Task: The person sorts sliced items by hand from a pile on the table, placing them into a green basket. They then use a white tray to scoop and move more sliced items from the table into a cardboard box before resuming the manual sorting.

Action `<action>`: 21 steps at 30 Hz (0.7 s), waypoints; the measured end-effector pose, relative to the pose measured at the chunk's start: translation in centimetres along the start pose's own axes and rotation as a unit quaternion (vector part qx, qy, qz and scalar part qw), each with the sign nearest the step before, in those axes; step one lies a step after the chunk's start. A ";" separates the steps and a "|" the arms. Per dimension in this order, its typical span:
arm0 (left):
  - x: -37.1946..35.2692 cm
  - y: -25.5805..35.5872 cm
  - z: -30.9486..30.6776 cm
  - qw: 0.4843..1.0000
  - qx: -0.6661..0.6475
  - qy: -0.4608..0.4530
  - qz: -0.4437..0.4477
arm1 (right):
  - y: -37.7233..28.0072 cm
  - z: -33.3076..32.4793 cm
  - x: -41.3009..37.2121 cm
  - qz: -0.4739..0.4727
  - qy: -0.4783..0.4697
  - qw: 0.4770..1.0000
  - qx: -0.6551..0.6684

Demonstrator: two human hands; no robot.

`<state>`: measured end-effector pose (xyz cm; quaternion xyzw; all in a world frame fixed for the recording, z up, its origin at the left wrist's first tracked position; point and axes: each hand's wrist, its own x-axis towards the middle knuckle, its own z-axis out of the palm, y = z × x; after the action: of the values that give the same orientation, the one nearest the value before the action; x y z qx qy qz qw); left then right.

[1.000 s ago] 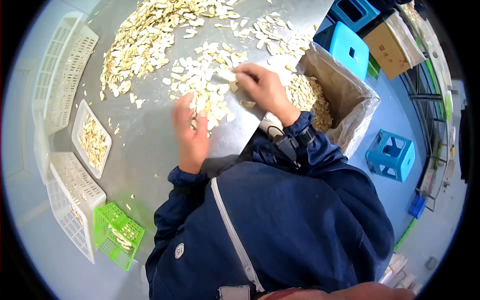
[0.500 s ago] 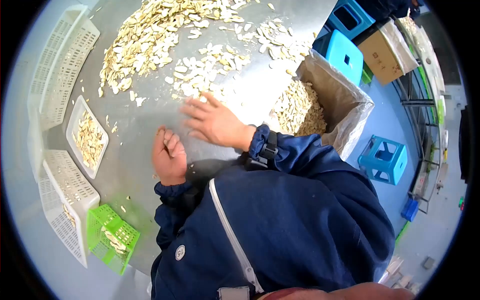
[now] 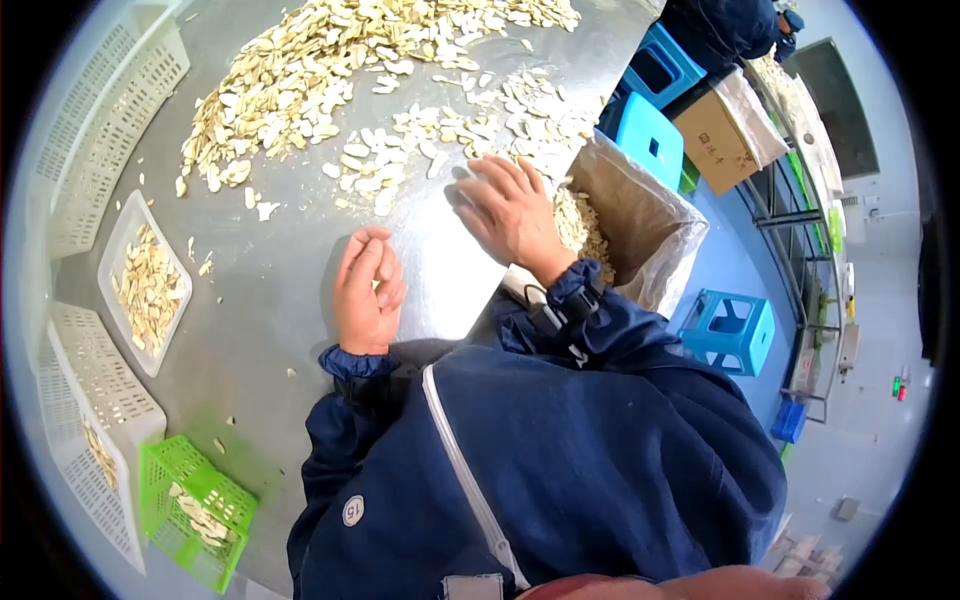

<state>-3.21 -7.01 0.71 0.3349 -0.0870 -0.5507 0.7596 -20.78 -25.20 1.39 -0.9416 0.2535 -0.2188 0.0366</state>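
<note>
My left hand (image 3: 368,300) is held above the bare metal table with its fingers curled in. A small pale spot shows between thumb and fingers, too little to name. To its right, my right hand (image 3: 518,218) is open, palm down and fingers stretched, at the near edge of the loose pale dried slices (image 3: 440,135). Below its wrist side, at the table's edge, stands a lined cardboard box (image 3: 650,215) holding many similar slices (image 3: 580,228). A larger heap of slices (image 3: 290,85) lies farther off on the metal table (image 3: 270,300).
At left are a white tray of slices (image 3: 188,290), white perforated baskets (image 3: 135,130) and a green basket (image 3: 205,480). Blue stools (image 3: 735,330), another carton (image 3: 715,140) and a rack (image 3: 790,220) stand at right. Another person's dark sleeve (image 3: 720,25) shows at the top right.
My right hand has moved right, toward the box. My left hand has risen slightly, and its fingers point more upward. The whole view has shifted a little.
</note>
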 end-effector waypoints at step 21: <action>-0.1 -0.2 -1.1 0.991 -0.059 0.039 0.114 | -7.6 8.3 11.2 -0.200 -0.034 0.979 0.015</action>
<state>-2.83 -6.44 -0.23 0.2990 -0.0622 -0.4509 0.8387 -4.99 -24.49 -0.29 -0.9795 0.0558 -0.1932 0.0148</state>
